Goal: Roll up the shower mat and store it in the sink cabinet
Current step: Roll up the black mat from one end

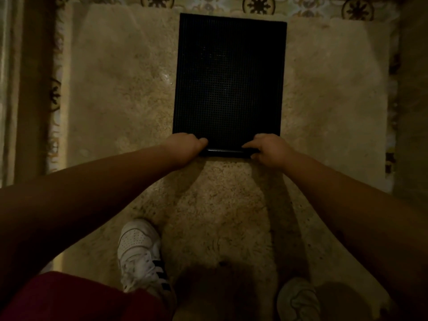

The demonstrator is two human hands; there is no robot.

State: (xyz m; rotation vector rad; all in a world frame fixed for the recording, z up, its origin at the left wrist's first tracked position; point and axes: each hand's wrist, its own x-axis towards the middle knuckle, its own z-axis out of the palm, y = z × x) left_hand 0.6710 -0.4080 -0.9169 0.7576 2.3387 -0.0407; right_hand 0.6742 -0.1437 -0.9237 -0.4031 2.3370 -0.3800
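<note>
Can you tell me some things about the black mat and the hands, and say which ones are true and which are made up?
1. Both hands are on the near edge of the black mat. True: the left hand and the right hand hold that edge.
2. The mat is rolled all the way up. False: only the near edge has started to curl; the rest lies flat.
3. The mat lies on a fluffy beige rug. True.
4. The person is barefoot. False: a white shoe with dark stripes shows on one foot.
5. The mat is bright red. False: it is black with a fine grid pattern.
</note>
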